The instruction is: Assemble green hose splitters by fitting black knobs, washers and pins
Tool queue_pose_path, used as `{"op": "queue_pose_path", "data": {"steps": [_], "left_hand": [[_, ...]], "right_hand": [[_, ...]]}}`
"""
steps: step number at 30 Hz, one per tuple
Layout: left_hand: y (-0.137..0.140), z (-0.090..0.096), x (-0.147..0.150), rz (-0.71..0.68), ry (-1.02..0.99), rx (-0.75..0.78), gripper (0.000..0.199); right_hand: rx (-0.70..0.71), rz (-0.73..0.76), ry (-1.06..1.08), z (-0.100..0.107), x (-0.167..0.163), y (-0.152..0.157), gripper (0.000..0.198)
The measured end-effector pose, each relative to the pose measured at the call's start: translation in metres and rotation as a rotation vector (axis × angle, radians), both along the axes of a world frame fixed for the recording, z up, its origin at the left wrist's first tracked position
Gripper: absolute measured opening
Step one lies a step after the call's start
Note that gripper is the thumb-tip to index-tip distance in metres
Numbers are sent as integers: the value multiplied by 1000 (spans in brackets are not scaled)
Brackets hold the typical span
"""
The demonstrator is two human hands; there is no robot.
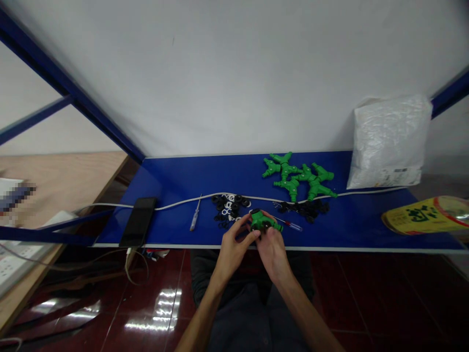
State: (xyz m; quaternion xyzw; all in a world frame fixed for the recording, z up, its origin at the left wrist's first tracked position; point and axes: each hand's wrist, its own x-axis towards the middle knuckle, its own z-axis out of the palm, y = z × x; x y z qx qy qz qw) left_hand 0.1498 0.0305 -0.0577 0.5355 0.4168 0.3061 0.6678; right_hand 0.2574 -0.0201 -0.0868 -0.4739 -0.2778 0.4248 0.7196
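Observation:
Just above the blue shelf's front edge, my left hand [234, 245] and my right hand [271, 248] are both closed around a green plastic Y-shaped hose connector [258, 219]. Dark round parts show on it, and my fingers hide some of its body. Beside my left hand lies a loose pile of black and white rings [229, 205]. A screwdriver with a clear handle [291, 225] rests right of my right hand, partly behind the connector. Several similar green connectors [293, 183] are heaped farther back.
Small black parts [311, 209] lie right of centre. A second screwdriver [195, 217] and a phone [138, 222] are to the left. A white cable [176, 202] crosses the blue shelf [220, 171]. At right stand a white plastic package [390, 139] and a yellow can [417, 216].

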Motion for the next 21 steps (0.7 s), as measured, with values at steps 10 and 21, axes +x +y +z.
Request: {"op": "queue_pose_path", "data": {"steps": [10,21], "left_hand": [[16,17,-13,92,-14,48,41],[10,17,-30,32,-174,-492,65]], "right_hand": [[-126,4,-112,6,13,-12,51],[10,188,-816,35,25,-17,38]]}}
